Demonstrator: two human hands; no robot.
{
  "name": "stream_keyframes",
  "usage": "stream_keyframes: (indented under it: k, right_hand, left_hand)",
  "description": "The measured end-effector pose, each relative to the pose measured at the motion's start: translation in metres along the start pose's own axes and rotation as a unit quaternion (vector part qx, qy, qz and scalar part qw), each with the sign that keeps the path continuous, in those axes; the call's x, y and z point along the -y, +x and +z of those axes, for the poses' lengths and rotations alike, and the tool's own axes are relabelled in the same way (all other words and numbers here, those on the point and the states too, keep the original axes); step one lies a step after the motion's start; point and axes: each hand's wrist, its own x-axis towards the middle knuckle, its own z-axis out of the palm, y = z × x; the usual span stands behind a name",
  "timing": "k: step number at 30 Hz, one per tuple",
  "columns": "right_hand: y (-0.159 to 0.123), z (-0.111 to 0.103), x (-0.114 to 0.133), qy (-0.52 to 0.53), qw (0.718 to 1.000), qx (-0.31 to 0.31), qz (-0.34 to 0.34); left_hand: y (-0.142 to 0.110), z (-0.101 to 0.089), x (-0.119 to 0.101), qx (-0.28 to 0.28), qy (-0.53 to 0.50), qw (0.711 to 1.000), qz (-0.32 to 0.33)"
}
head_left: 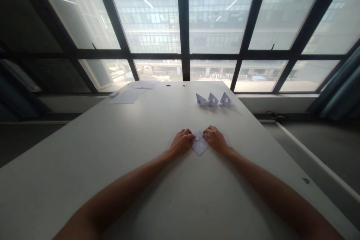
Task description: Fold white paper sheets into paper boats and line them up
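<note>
A small folded piece of white paper (200, 144), diamond-shaped with its point toward me, lies on the white table (135, 165). My left hand (182, 141) rests at the paper's left corner with fingers curled and pinching it. At the right corner my right hand (215, 138) pinches it the same way. Both forearms stretch across the table.
Three finished paper boats (213, 99) stand in a row farther back, right of centre. Loose white sheets (132, 92) lie at the far left of the table. Large windows with dark frames (183, 26) rise behind the table's far edge. Floor drops away on both sides.
</note>
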Motion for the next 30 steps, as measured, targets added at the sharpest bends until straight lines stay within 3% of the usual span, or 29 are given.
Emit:
stream_keyframes:
  k: [7,15,19,24,30]
  right_hand:
    - [-0.007,0.000,0.016,-0.034,0.997,0.023,0.058]
    - [-0.009,0.009,0.013,0.016,0.992,0.052,0.117]
    - [-0.012,0.011,0.016,0.024,0.993,0.024,0.116]
    - [-0.013,0.013,0.022,0.120,0.988,-0.053,0.083]
    - [-0.007,0.006,0.017,0.341,0.927,-0.106,0.111]
  left_hand:
    - [-0.001,0.007,0.002,0.000,-0.016,0.999,-0.047]
    - [0.002,0.007,0.006,-0.004,-0.109,0.993,-0.047]
    - [0.003,0.005,0.007,-0.018,-0.165,0.984,-0.057]
    - [0.002,-0.003,0.004,-0.069,-0.303,0.948,-0.062]
    - [0.007,-0.005,-0.001,-0.152,-0.445,0.878,-0.083]
